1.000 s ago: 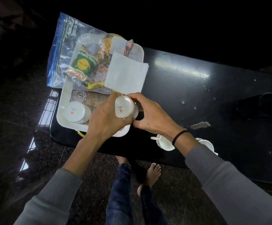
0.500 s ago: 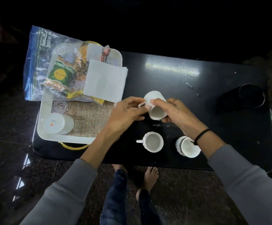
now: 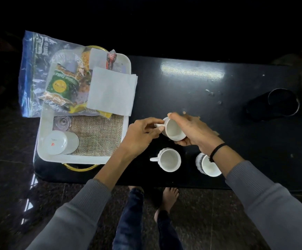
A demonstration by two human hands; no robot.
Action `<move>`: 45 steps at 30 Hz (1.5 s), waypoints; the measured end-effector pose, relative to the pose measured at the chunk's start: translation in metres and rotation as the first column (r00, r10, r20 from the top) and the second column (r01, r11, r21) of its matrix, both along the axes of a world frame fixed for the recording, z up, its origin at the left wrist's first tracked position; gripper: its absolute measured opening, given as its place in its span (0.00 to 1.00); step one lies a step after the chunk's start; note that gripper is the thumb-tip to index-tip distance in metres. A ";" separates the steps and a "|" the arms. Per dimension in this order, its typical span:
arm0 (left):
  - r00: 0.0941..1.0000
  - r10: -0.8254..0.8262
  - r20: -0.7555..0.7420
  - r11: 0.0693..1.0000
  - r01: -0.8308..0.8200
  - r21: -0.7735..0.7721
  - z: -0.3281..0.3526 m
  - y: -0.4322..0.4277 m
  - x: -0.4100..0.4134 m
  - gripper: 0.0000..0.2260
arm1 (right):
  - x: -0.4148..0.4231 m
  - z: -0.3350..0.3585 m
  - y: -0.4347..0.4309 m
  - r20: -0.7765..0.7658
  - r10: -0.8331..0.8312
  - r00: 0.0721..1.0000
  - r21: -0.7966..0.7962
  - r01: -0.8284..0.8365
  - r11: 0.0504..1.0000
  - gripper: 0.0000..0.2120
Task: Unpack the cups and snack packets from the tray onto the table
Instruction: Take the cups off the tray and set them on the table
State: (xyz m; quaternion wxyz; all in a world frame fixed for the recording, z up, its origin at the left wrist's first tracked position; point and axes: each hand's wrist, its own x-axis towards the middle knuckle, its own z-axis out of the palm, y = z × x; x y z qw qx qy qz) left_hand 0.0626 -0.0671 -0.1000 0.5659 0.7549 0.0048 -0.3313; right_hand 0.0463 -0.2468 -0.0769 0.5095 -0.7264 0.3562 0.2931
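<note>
White cup [image 3: 173, 131] tilts over the tabletop [image 3: 191, 98], handle toward its left edge; left hand [image 3: 140, 135] pinches the handle, right hand [image 3: 196, 131] fingers [image 3: 177, 117] wrap the body.

The black, glossy table [image 3: 236, 141] carried a white tray [image 3: 41, 141] at its left end. Near the front edge stood a cup [image 3: 169, 159], upright with its handle pointing left, and to its right, apart from it, a second cup [image 3: 208, 166]. A dark object [image 3: 272, 103] lay at the far right, and crumbs [image 3: 209, 92] were scattered mid-table.
</note>
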 end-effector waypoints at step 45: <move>0.973 -0.108 0.202 0.536 -0.115 0.836 0.030 0.192 -0.002 0.24 | 0.047 0.004 0.244 0.306 0.706 0.639 -0.158 -0.697 0.700 0.10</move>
